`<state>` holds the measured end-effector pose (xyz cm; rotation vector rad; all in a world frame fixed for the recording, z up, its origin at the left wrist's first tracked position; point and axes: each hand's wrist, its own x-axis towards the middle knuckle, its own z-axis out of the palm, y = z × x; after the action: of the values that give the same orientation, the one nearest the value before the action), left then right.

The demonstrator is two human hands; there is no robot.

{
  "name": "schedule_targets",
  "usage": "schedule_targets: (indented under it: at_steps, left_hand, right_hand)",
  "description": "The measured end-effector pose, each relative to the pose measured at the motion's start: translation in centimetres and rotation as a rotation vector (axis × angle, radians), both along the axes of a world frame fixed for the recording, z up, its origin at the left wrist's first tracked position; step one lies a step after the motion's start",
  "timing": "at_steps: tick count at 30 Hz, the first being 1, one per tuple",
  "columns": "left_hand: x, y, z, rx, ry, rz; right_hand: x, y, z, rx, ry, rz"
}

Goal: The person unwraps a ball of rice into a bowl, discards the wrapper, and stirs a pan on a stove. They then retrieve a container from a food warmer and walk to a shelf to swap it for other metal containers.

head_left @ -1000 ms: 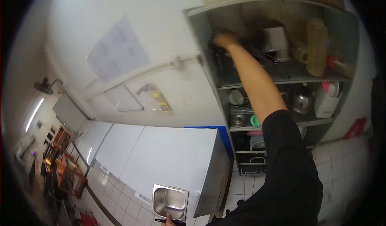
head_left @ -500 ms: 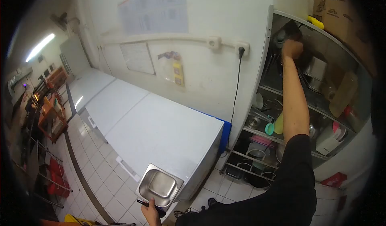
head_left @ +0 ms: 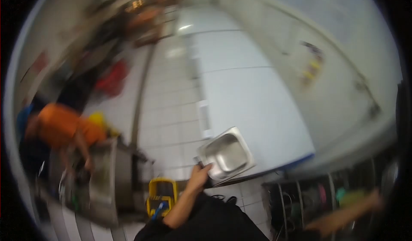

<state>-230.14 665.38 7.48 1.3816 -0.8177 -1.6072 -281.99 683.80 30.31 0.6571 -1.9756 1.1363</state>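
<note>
My left hand (head_left: 200,176) grips the near left side of a square metal pan (head_left: 228,153), with a dark object, too blurred to name, also at the fingers. The pan looks empty and is held over the front edge of the white chest freezers (head_left: 257,112). At the lower right, my right hand (head_left: 375,200) reaches out beside the shelf rack (head_left: 300,202); it is smeared by motion, and its fingers cannot be made out. A green item (head_left: 352,196) lies near its wrist.
A person in orange (head_left: 60,125) works at a metal sink (head_left: 113,172) on the left. A yellow bucket (head_left: 162,194) stands on the tiled floor (head_left: 171,129). Something red (head_left: 113,78) is farther back. The wall (head_left: 343,86) is on the right.
The view has swung left, bringing the person in orange and the sink into sight. My right hand is no longer inside the upper shelf. The pan remains in my left hand.
</note>
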Motion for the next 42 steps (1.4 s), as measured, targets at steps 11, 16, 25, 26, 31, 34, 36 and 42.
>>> schedule_targets:
  at_steps: [11, 16, 25, 26, 31, 34, 36, 42]
  left_hand:
    - [11.0, 1.4, -1.2, 0.165, -0.005, 0.636]
    - [18.1, 1.9, -2.9, 0.073, 0.049, 0.912]
    - [36.6, 9.7, -8.9, 0.168, -0.223, 1.793]
    - [37.2, 10.7, -9.1, 0.079, -0.210, 1.957]
    - [37.0, 18.8, -6.8, -0.021, 0.092, 2.387]
    - [34.0, 24.0, -6.3, -0.031, -0.176, 2.564]
    - [32.3, 26.2, -4.6, 0.171, -0.384, 2.678]
    - [30.1, 28.0, 1.6, 0.153, -0.470, 2.964]
  right_hand:
    - [31.5, -24.7, -25.9, 0.790, -0.761, 1.333]
    - [38.1, -30.0, -29.7, 0.994, -0.707, 1.509]
    - [48.3, -40.3, -32.7, 1.193, -0.588, 1.647]
    - [49.5, -41.3, -32.7, 1.199, -0.570, 1.660]
    - [54.2, -44.2, -32.6, 1.235, -0.513, 1.703]
    - [57.3, -46.0, -32.2, 1.254, -0.483, 1.743]
    - [59.5, -47.1, -31.6, 1.259, -0.472, 1.760]
    - [63.9, -52.2, -31.4, 1.232, -0.474, 1.788]
